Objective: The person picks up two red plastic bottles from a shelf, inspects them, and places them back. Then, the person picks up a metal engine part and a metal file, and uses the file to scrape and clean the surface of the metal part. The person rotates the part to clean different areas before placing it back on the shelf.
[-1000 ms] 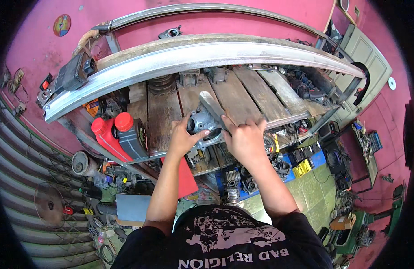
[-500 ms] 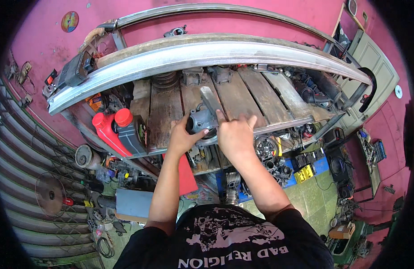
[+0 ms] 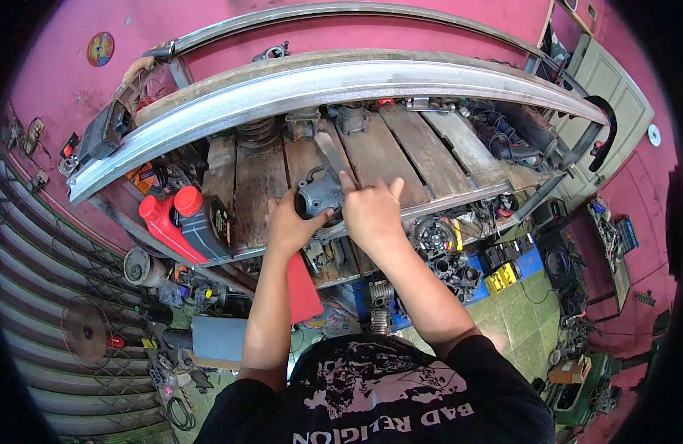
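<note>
Between both hands' fingers (image 3: 306, 219): grey metal part (image 3: 318, 195), on wooden bench (image 3: 256, 192).

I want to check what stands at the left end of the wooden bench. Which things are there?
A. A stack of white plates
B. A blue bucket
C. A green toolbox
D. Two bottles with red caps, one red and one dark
D: a red bottle and a dark bottle, both with red caps, stand side by side at the left end of the wooden bench.

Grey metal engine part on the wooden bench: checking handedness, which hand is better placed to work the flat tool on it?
Right hand, probably: it lies against the flat tool, while the left hand steadies the part.
</note>
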A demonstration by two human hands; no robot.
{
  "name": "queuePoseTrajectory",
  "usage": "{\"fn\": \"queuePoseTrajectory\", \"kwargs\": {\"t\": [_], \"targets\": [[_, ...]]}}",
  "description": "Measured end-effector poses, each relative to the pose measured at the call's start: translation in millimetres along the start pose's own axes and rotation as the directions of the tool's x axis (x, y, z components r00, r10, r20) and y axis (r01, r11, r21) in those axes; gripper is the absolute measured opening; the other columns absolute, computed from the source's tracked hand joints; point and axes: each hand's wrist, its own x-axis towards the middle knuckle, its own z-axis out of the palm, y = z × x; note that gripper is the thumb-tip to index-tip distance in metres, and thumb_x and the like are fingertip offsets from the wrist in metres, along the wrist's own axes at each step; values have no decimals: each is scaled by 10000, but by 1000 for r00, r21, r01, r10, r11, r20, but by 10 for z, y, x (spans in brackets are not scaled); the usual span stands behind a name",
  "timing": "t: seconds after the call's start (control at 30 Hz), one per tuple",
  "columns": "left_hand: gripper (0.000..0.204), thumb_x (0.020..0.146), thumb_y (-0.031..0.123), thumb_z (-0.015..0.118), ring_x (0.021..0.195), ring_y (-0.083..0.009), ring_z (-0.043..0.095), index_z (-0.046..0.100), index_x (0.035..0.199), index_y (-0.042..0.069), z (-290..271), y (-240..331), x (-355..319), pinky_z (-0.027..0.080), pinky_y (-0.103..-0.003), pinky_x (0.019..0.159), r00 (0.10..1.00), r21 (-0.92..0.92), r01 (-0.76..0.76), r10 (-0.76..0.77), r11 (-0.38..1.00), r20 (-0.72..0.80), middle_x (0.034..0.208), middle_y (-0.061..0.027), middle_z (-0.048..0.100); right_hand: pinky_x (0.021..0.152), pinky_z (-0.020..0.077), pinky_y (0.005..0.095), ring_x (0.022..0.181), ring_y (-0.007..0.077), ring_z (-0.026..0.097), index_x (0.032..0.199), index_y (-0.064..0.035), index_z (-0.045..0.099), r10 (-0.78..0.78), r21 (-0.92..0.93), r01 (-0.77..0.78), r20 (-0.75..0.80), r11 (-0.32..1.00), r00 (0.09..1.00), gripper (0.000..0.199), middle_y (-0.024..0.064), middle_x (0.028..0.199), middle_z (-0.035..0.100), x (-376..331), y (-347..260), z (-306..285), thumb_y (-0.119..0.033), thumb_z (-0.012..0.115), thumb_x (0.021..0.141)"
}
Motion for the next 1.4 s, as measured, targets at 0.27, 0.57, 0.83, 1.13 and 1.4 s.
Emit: {"fn": "queuePoseTrajectory", "kwargs": {"t": [0.27,0.57,0.83,1.13,1.4], "targets": [[1030,633,507,940,1190,-432,591,562,1459,21,115,-221,-8,490,-481,1042,998,-106,-30,25,994,-50,1233,-302,627,950,357,521,871,329,678,1310,-62,707,-98,-133,112,106,985,990,454,137,738,720,-337,-114,-535,-162,623,875],[1046,641,503,923,1225,-411,555,547,1450,-43,-9,-137,-70,475,-485,1052,999,-56,-29,28,998,-26,1244,-271,677,925,362,520,825,325,697,1310,-109,711,-168,-48,179,178,983,970,486,139,757,726,-257,-91,-700,-236,722,841],[973,627,539,939,1145,-385,561,615,1384,22,91,-142,-127,429,-522,1019,980,3,-63,62,998,-188,1159,-190,704,921,363,543,864,343,706,1306,-108,715,-140,33,137,143,990,980,469,140,827,755,-14,-112,-383,-179,680,843],[543,775,397,862,948,-295,541,734,1156,32,408,-236,-425,348,-453,861,904,83,-214,229,973,-362,909,-98,680,895,351,552,841,315,703,1355,-145,700,-115,-60,123,118,991,986,524,142,807,752,-104,-215,-310,-179,661,833],[555,822,448,817,1069,-332,563,724,1177,31,333,-307,-428,367,-518,914,929,52,-221,226,974,-294,1098,-94,737,897,349,546,870,291,690,1346,-94,695,-177,-112,196,158,974,971,514,140,856,758,-188,-336,-528,-138,635,838]]}}
